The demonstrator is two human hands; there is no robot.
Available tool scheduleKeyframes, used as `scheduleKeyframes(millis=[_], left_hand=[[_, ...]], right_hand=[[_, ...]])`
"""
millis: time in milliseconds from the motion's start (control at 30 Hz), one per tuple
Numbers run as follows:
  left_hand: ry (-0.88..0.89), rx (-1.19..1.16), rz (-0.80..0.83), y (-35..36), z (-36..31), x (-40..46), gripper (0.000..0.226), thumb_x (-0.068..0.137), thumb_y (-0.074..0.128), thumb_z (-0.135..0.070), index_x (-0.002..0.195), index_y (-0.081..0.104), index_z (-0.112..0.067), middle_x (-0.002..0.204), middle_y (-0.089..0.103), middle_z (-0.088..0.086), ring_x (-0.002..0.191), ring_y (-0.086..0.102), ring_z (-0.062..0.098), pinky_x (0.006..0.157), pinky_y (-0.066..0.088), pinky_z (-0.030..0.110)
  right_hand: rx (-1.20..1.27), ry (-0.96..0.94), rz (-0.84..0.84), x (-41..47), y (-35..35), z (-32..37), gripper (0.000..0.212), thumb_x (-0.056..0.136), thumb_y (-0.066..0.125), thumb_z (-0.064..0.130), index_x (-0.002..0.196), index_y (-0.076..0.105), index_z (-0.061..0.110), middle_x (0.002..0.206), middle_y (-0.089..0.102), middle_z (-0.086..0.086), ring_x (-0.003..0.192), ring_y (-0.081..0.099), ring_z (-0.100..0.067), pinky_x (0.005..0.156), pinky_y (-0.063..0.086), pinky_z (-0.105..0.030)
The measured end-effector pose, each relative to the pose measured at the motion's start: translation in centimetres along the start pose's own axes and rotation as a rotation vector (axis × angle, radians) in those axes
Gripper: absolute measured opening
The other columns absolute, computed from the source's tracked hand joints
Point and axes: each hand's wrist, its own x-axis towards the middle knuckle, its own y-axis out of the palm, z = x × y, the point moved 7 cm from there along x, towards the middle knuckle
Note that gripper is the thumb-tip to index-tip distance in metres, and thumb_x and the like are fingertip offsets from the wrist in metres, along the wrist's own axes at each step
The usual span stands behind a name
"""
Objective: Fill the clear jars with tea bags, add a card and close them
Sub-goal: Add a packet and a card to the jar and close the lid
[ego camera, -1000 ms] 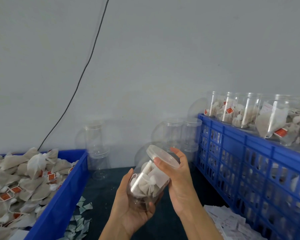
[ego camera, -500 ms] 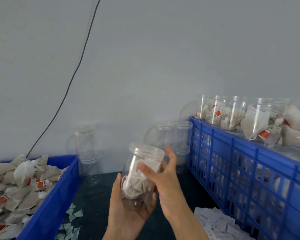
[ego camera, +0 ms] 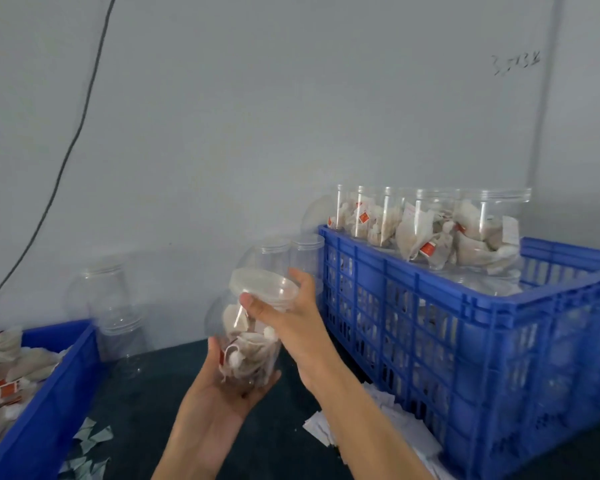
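A: Where is the jar point(ego camera: 246, 344) at this moment?

B: It is in the air, near the middle of the view, above the dark table point(ego camera: 146, 393). The left hand point(ego camera: 222, 400) holds it from below, the palm under the bottom and the fingers curled up around the lower wall. The jar is tilted a little.

A: And the right hand point(ego camera: 291, 320)?

B: It grips the lid point(ego camera: 262, 284), which sits on top of the jar. The thumb lies over the near edge and the fingers curl around the far edge. Whether the lid is fully screwed, I cannot tell.

A: What is inside the jar?

B: Tea bags point(ego camera: 248, 355), pale, with strings; one red tag shows low on the left side. A card I cannot make out clearly.

A: What stands around?

B: On the right is a blue crate point(ego camera: 465, 323) with slotted walls. Filled jars point(ego camera: 426, 226) with lids stand in a row at its far edge. White cards point(ego camera: 329, 427) lie on the table just beside the crate, near side. On the left is a blue bin point(ego camera: 49, 403) with loose tea bags point(ego camera: 11, 368) in it, and small paper scraps point(ego camera: 90, 445) lie beside it. Empty clear jars point(ego camera: 118, 306) stand far, against the grey wall point(ego camera: 257, 116), some stacked, others between the hands and the crate. A black cable point(ego camera: 80, 126) runs down the wall on the left.
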Motion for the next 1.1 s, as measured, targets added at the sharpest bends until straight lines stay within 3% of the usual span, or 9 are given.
scheduleKeyframes(millis=[100,233,367,467,600,733,833,933,1100], left_hand=[[-0.024,0.041,-0.06,0.3,1.1,-0.4,0.06,0.082,0.048,-0.049,0.125,0.059,-0.009,0.121,0.066,0.02,0.109,0.065,0.037,0.084,0.053,0.057],[0.008,0.071,-0.079,1.7,2.0,-0.8,0.059,0.082,0.048,-0.049,0.123,0.06,-0.008,0.12,0.067,0.019,0.11,0.064,0.038,0.081,0.057,0.053],[0.03,0.125,-0.034,4.7,2.3,-0.7,0.061,0.085,0.046,-0.05,0.124,0.059,-0.006,0.119,0.067,0.019,0.11,0.065,0.036,0.086,0.056,0.051],[0.044,0.202,0.02,8.0,2.4,-0.2,0.064,0.085,0.045,-0.052,0.129,0.057,-0.007,0.121,0.067,0.017,0.112,0.064,0.035,0.093,0.052,0.053],[0.16,0.375,0.116,12.9,3.0,0.5,0.061,0.084,0.054,-0.05,0.134,0.046,-0.014,0.125,0.064,0.012,0.11,0.065,0.03,0.09,0.055,0.047],[0.279,0.686,0.128,17.0,4.1,1.5,0.078,0.057,0.083,-0.035,0.126,0.049,-0.023,0.117,0.067,0.0,0.105,0.067,0.015,0.09,0.055,0.033],[0.362,0.822,0.179,20.6,4.9,2.2,0.065,0.055,0.084,-0.039,0.112,0.056,-0.027,0.101,0.071,-0.014,0.091,0.067,0.0,0.076,0.053,0.014],[0.399,0.957,0.22,24.0,6.1,2.9,0.067,0.052,0.081,-0.054,0.11,0.057,-0.03,0.097,0.069,-0.021,0.087,0.064,-0.007,0.074,0.051,0.015],[0.424,1.244,0.227,28.7,8.5,4.2,0.066,0.058,0.078,-0.066,0.107,0.051,-0.03,0.095,0.064,-0.018,0.083,0.06,-0.004,0.063,0.042,0.014]], right_hand=[[-0.089,-0.022,-0.011,-0.3,-1.5,1.4,0.086,0.075,0.082,0.027,0.135,0.022,0.036,0.109,0.043,0.018,0.093,0.045,0.008,0.066,0.036,-0.007],[-0.35,-0.124,0.047,-0.6,-2.2,3.2,0.101,0.067,0.087,0.028,0.14,0.018,0.036,0.129,0.044,0.002,0.116,0.048,-0.012,0.089,0.043,-0.018],[-0.423,-0.2,0.008,-1.1,-4.4,6.1,0.096,0.065,0.088,0.031,0.138,0.026,0.033,0.128,0.044,0.005,0.117,0.047,-0.013,0.082,0.039,-0.012],[-0.389,-0.248,-0.055,-1.3,-7.0,8.5,0.093,0.063,0.089,0.031,0.137,0.033,0.03,0.125,0.047,0.006,0.118,0.049,-0.014,0.091,0.043,-0.021],[-0.351,-0.33,-0.147,-1.7,-10.5,11.9,0.09,0.06,0.089,0.032,0.134,0.038,0.029,0.121,0.047,0.012,0.118,0.046,-0.008,0.088,0.042,-0.015],[-0.39,-0.407,-0.213,-2.1,-14.1,14.7,0.087,0.057,0.09,0.035,0.128,0.038,0.036,0.117,0.048,0.016,0.114,0.049,-0.004,0.088,0.043,-0.016],[-0.436,-0.449,-0.252,-2.6,-16.7,16.6,0.091,0.052,0.088,0.043,0.127,0.038,0.04,0.114,0.048,0.017,0.11,0.048,0.005,0.079,0.039,-0.007],[-0.428,-0.487,-0.313,-3.3,-19.7,18.5,0.096,0.042,0.082,0.052,0.127,0.039,0.04,0.115,0.051,0.014,0.104,0.048,0.011,0.074,0.039,0.002],[-0.458,-0.49,-0.388,-4.1,-24.7,20.3,0.099,0.037,0.079,0.057,0.127,0.041,0.042,0.115,0.052,0.015,0.104,0.051,0.008,0.087,0.044,-0.017]])
